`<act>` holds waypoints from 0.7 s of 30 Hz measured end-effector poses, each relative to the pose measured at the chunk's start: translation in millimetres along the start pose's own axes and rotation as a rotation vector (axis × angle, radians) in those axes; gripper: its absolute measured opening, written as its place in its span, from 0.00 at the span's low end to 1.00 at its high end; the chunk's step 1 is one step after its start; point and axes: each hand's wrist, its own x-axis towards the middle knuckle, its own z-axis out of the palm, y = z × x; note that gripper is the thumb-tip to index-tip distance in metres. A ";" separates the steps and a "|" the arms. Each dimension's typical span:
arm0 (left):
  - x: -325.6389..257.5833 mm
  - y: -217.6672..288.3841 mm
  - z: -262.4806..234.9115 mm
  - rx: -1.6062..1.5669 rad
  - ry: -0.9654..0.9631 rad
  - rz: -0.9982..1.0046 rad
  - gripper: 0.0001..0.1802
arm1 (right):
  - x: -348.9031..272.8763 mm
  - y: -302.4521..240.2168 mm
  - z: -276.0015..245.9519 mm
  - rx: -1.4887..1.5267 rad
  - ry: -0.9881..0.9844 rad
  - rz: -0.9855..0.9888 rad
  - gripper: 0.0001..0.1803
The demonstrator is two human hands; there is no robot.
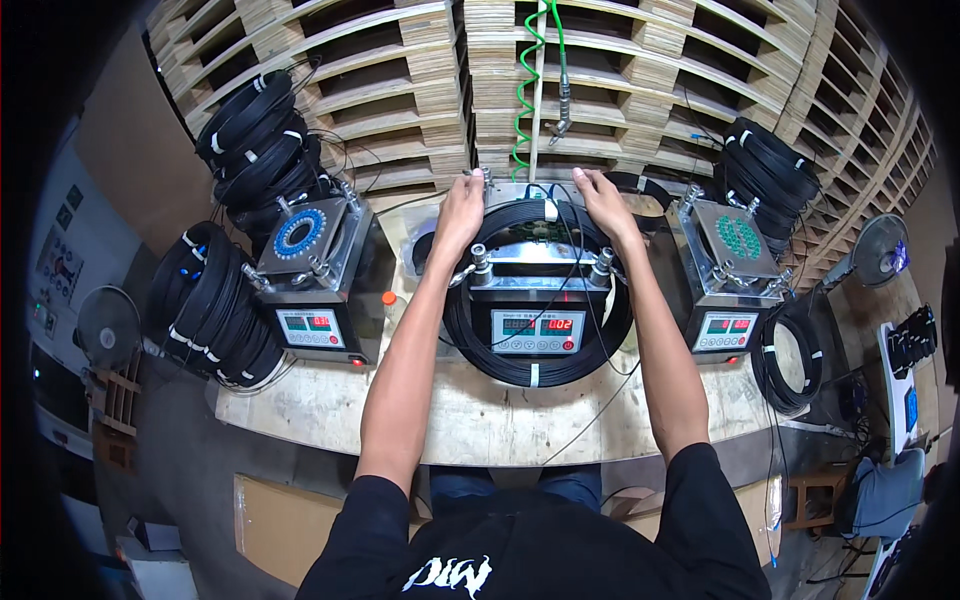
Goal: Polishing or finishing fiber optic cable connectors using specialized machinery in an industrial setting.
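Observation:
Both my arms reach to the far side of the middle box-shaped machine [535,283], which has a metal top, corner knobs and a lit front display. My left hand [462,212] is closed at its back left, thumb beside a metal knob [487,177]. My right hand [606,208] is closed at the back right, thumb up. What the fingers of either hand hold is hidden. A large coil of black cable [570,370], tied with white bands, lies around the machine's front between my forearms. Thin black cables cross the machine's top.
Similar machines stand left [309,285] and right [715,290], carrying blue and green rings of small parts. Stacked black cable coils [262,140] flank them. A green spiral air hose [525,90] hangs before wooden pallets [640,60]. An orange-capped bottle [390,299] stands near my left forearm.

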 end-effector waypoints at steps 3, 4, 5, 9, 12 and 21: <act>0.7 -10.7 -11.7 -0.023 -0.021 0.027 0.40 | -8.7 -15.8 8.5 0.023 0.012 0.023 0.35; 1.8 -10.9 -10.2 -0.026 -0.021 0.028 0.40 | -8.3 -13.7 7.2 0.020 0.012 0.022 0.35; 2.6 -11.0 -8.4 -0.027 -0.045 0.030 0.40 | -8.0 -11.3 5.6 0.004 0.028 0.037 0.35; 4.1 -14.7 -10.0 -0.029 -0.120 0.041 0.40 | -12.4 -13.8 7.6 -0.008 0.084 0.092 0.33; 1.1 -14.1 -8.0 -0.054 -0.034 0.077 0.40 | -11.1 -10.0 8.2 -0.056 0.104 0.092 0.31; -4.3 -10.6 -6.6 -0.211 0.038 -0.003 0.35 | -6.6 8.5 -3.4 0.190 0.096 0.202 0.26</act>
